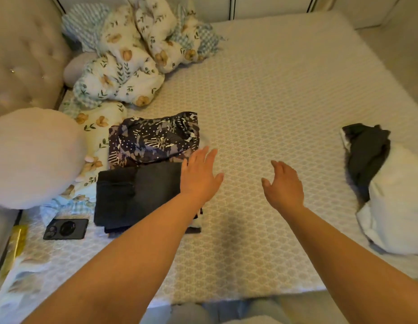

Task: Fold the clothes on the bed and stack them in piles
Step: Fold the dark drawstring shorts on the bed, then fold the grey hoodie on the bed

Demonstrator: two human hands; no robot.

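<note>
Both hands are empty, the left hand (199, 176) flat-fingered beside the folded dark pile (133, 197) and patterned pile (156, 139) at near left, the right hand (285, 185) loosely open, likely bound for the unfolded clothes (366, 157) (dark on white) at right on the bed (273, 94).

Home bedroom: a bed (261, 94) is filling the view, a tufted headboard (23, 54) is standing at left, floral bedding (133, 64) and a round pillow (35, 157) are lying bunched there.

one head-worn wide-angle view looks forward and steeply down from the bed's (273, 90) near edge, close above both outstretched forearms.
</note>
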